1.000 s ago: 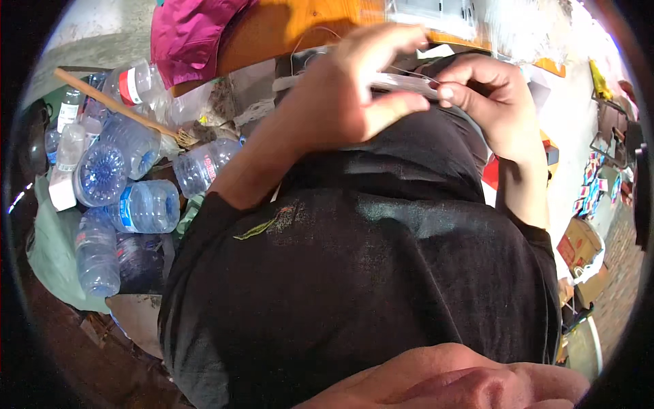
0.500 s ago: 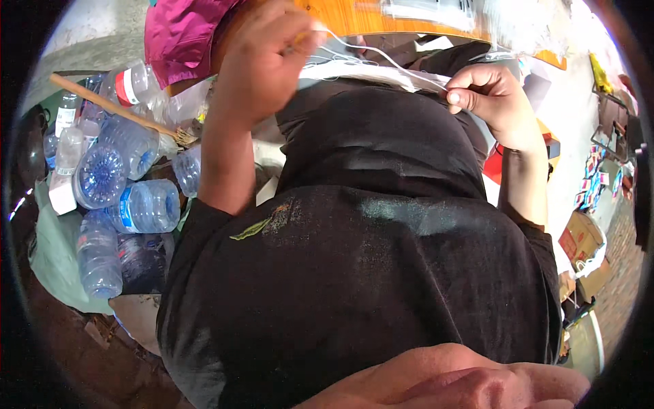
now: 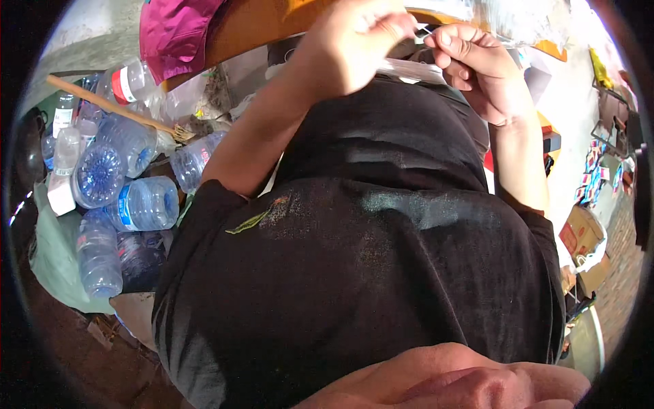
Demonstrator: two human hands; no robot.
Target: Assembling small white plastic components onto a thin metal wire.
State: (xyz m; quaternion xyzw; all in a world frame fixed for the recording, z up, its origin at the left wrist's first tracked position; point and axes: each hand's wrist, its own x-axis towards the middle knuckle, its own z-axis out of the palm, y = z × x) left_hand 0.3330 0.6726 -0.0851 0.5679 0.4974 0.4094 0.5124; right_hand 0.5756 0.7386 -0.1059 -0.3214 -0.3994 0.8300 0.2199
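Close together at the table's edge, both hands are raised over my lap. A short stretch of white string (image 3: 426,30) spans the gap between their fingertips. My left hand (image 3: 351,54) is closed, its thumb and forefinger pinching the string. My right hand (image 3: 480,65) is closed too, with its fingertips on the string's other side and the remaining fingers curled in. Below them, across my lap, lies a bundle of white strings (image 3: 412,71), partly hidden behind my left hand and wrist.
A wooden table (image 3: 262,27) stands just ahead, with magenta cloth (image 3: 178,37) hanging at its left. Several empty plastic bottles (image 3: 146,204) are piled on my left, a wooden-handled brush (image 3: 109,103) across them. Cardboard boxes (image 3: 582,235) sit at the right.
My left hand has moved right and forward, close to my right hand. My right hand has risen slightly and turned. The long loop of string between them has become a short piece.
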